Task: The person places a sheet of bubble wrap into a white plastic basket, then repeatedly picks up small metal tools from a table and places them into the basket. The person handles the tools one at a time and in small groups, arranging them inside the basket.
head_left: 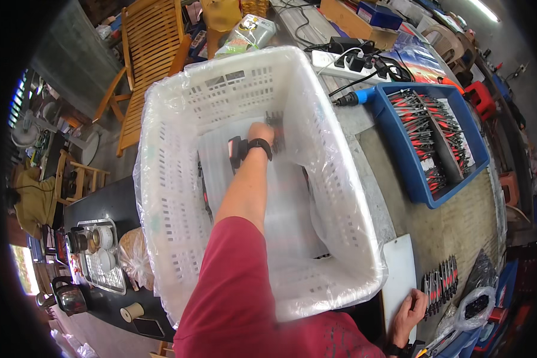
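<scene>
A large white plastic basket [179, 238], lined with clear film, stands before me. My left hand [260, 132], with a dark band and device at the wrist, reaches deep inside. It is curled beside a row of slender dark tools [275, 124] at the basket's far side; what its fingers hold is hidden. Beneath that arm lies a whitish sheet [286, 203], with dark and red pieces showing at its edges. At lower right my right hand [409, 311] rests on a white board [400, 271], fingers loosely bent and apart, next to a row of slender black-and-red tools [441, 286].
On the table at right stands a blue tray [411, 173] full of similar black-and-red tools. A power strip [346, 67] with cables lies behind the basket. A metal tray [104, 262] with cups sits at left, near a wooden chair [149, 59] and a spool [132, 312].
</scene>
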`<state>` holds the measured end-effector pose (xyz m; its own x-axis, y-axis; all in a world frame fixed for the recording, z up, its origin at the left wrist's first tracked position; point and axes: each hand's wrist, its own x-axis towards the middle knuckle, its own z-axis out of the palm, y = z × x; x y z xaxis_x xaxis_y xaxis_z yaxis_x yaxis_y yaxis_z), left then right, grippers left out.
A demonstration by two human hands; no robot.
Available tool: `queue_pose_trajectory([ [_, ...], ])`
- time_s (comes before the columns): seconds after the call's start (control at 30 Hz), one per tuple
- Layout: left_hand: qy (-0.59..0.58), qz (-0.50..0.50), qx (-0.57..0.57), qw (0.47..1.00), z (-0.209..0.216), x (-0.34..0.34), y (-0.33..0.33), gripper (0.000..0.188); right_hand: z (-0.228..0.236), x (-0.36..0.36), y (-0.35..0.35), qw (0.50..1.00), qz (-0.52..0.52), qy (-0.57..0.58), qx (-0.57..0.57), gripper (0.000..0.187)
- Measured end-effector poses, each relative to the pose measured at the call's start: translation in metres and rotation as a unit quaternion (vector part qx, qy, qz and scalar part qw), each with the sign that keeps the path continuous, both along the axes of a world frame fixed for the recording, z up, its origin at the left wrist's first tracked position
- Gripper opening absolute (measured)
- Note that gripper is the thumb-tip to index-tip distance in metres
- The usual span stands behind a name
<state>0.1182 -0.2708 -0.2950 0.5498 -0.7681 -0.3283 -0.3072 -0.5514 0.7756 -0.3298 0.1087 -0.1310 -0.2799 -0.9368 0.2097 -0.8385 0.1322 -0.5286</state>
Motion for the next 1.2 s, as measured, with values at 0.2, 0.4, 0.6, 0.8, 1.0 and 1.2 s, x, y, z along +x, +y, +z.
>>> queue_pose_trajectory([
  [0.2,-0.192,-0.022,-0.016,0.981,0.008,-0.005,0.009,0.019,-0.003,-0.001,-0.001,1.000,0.001,0.000,-0.004,0.013],
  [0.4,-0.193,0.008,-0.017,0.981,0.020,-0.013,0.015,0.021,-0.005,-0.003,0.000,1.000,0.004,0.006,-0.011,0.013],
  [0.6,-0.205,0.000,-0.033,0.978,0.013,-0.009,0.015,0.019,-0.003,-0.001,-0.002,1.000,0.004,0.008,-0.021,0.013],
  [0.8,-0.159,-0.061,-0.037,0.985,-0.003,0.011,0.001,0.013,-0.003,-0.001,-0.003,0.999,0.014,0.009,-0.047,0.012],
  [1.0,-0.186,-0.122,-0.018,0.975,0.021,0.035,0.001,0.015,0.003,0.001,-0.006,0.997,0.034,0.021,-0.060,0.013],
  [1.2,0.009,-0.205,-0.046,0.978,0.110,0.014,0.019,0.015,0.001,-0.004,-0.005,0.996,0.024,0.031,-0.079,0.019],
])
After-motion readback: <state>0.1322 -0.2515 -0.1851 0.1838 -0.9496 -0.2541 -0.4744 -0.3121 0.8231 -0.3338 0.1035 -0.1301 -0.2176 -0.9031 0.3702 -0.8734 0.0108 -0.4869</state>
